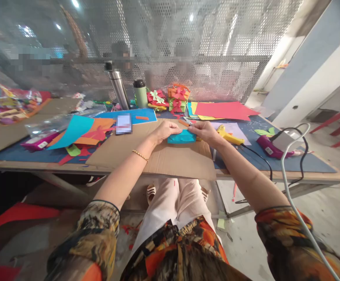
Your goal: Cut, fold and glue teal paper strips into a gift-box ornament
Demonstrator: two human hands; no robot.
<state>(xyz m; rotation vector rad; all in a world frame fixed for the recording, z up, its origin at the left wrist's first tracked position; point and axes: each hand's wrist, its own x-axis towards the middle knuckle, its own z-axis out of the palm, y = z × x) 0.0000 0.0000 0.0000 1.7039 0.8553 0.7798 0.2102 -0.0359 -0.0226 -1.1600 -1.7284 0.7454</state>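
Note:
A small folded blue piece (181, 136) rests on the brown cardboard sheet (158, 156) in front of me. My left hand (166, 132) pinches its upper left part, thumb and fingers together. At its upper right, my right hand (202, 132) is closed on it too. Scissors (186, 121) lie just beyond the blue piece, near my right fingertips. To the right of my right hand is a yellow glue gun (231, 137) with a black cord.
Behind stand a steel flask (119, 89), a green bottle (140, 94) and orange and green paper boxes (178, 97). Red sheets (225, 110) lie back right, a phone (123, 124) and coloured paper (73, 132) left. A white cable (287, 183) hangs at the right.

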